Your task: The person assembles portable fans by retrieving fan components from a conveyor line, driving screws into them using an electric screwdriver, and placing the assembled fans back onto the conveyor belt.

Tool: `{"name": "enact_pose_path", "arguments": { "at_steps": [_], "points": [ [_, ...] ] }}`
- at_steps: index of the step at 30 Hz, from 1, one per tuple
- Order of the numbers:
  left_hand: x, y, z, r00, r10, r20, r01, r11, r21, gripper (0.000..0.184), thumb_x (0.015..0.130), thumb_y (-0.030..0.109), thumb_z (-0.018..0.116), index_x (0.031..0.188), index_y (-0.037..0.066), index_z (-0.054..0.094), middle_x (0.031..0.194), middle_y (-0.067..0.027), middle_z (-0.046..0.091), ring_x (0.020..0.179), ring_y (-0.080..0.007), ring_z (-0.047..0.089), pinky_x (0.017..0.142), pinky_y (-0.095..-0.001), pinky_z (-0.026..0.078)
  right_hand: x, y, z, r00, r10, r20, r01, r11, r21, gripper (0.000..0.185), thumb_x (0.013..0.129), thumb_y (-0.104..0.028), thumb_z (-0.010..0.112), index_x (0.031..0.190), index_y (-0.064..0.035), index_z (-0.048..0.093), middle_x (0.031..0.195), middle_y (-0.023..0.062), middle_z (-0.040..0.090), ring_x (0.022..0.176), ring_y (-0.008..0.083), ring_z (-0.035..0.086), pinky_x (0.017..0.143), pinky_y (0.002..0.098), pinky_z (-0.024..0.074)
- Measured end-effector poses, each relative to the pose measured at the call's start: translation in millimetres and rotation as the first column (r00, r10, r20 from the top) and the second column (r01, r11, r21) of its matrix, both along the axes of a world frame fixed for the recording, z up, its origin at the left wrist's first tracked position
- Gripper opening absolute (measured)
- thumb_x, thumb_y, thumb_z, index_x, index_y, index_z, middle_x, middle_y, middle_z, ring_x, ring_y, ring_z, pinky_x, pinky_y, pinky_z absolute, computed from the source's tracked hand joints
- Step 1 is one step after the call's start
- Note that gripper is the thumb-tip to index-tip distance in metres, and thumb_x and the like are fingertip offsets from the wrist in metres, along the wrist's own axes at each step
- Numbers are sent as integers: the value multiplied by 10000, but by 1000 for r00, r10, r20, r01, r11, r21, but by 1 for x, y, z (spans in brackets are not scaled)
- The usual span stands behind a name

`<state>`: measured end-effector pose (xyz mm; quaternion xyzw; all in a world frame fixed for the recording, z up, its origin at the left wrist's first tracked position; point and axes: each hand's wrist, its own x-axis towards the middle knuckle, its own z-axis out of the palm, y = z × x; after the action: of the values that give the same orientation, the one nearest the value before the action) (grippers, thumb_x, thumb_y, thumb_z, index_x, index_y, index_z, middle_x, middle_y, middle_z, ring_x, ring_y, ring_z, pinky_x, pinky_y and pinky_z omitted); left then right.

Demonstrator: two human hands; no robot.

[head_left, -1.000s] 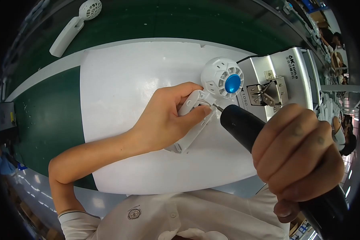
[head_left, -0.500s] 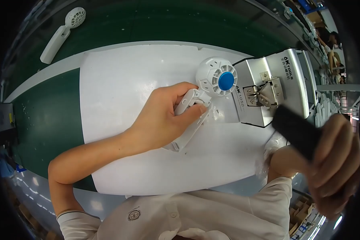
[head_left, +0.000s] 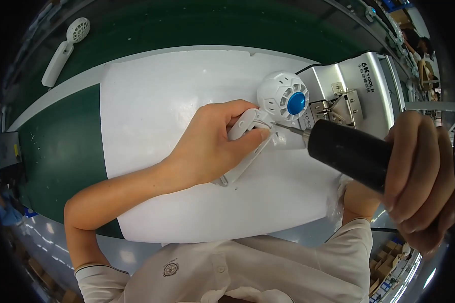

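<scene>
My left hand is closed around the handle of a white handheld fan, just below its round head with a blue centre cap. Part of the handle is hidden under my palm and fingers. My right hand grips a black electric screwdriver. Its thin metal bit reaches left to the joint between the fan's head and handle, close to my left thumb. Whether the bit touches a screw there, I cannot tell.
A silver screw-feeder machine stands on the white sheet, right of the fan. On the green belt at the far left lies another white handheld fan. A clear plastic bag hangs by the sheet's right edge.
My right hand has brought the screwdriver left and up, so its bit is now at the fan's joint. The fan in my left hand has shifted slightly right in view.
</scene>
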<state>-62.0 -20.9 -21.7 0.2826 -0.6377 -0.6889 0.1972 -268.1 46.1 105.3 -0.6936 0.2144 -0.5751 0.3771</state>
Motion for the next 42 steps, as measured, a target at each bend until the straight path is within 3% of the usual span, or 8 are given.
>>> {"name": "enact_pose_path", "arguments": {
  "at_steps": [8,17,22,26,34,37,39,42],
  "points": [
    [-3,-1,-6,998,-2,-59,1,1000,-12,157,881,61,685,1014,-19,704,751,-46,658,614,-101,504,559,-224,411,6,-6,-15,989,145,-34,-148,980,-130,277,744,-179,891,883,-178,651,643,-26,680,544,81,653,550,194,566],
    [-11,-6,-15,999,-27,-38,26,999,-22,144,872,47,682,999,-18,701,724,-45,655,583,-107,499,538,-227,406,20,-11,-31,982,144,-122,-155,985,-80,252,789,-153,841,892,-151,612,650,-12,666,571,98,645,549,207,554],
    [-9,-7,-25,994,23,-105,-30,997,-69,145,856,32,684,992,-15,689,716,-57,658,558,-117,493,525,-241,407,32,-13,-43,972,129,-199,-163,973,-163,229,810,-124,795,900,-137,585,641,-4,648,573,113,628,547,221,546],
    [-11,-8,-30,992,4,-127,-27,983,-184,155,838,15,689,990,-15,675,720,-70,666,548,-132,497,522,-261,414,25,-6,-43,974,104,-201,-130,984,-119,211,812,-100,769,893,-137,577,636,1,638,563,118,616,546,229,539],
    [-28,-10,-36,989,-53,-138,19,972,-235,200,830,-3,692,1026,-20,662,740,-78,675,569,-158,517,547,-270,432,21,3,-61,994,-79,-81,68,989,-129,194,794,-47,743,841,-109,566,595,26,611,506,145,574,518,259,524],
    [-37,-14,-26,995,-61,-77,40,968,-249,248,824,-1,679,1070,-29,659,790,-96,686,631,-160,540,597,-272,449,9,5,-46,996,-69,-65,63,994,-90,203,768,-22,751,840,-92,574,581,46,591,490,174,545,511,287,511],
    [-4,-34,8,988,-126,-93,98,961,-260,252,826,4,672,1075,-34,659,804,-101,689,658,-156,548,615,-273,454,49,5,-29,986,-166,19,166,962,-218,193,767,-14,745,842,-85,582,585,51,587,491,182,536,512,297,505],
    [-20,-61,43,999,4,40,13,910,-415,266,835,10,641,1098,-24,651,927,-44,666,800,-118,547,719,-234,461,46,3,-35,968,-209,138,246,900,-359,183,767,-7,740,845,-78,590,588,57,583,492,191,527,513,306,499]
  ]
}}
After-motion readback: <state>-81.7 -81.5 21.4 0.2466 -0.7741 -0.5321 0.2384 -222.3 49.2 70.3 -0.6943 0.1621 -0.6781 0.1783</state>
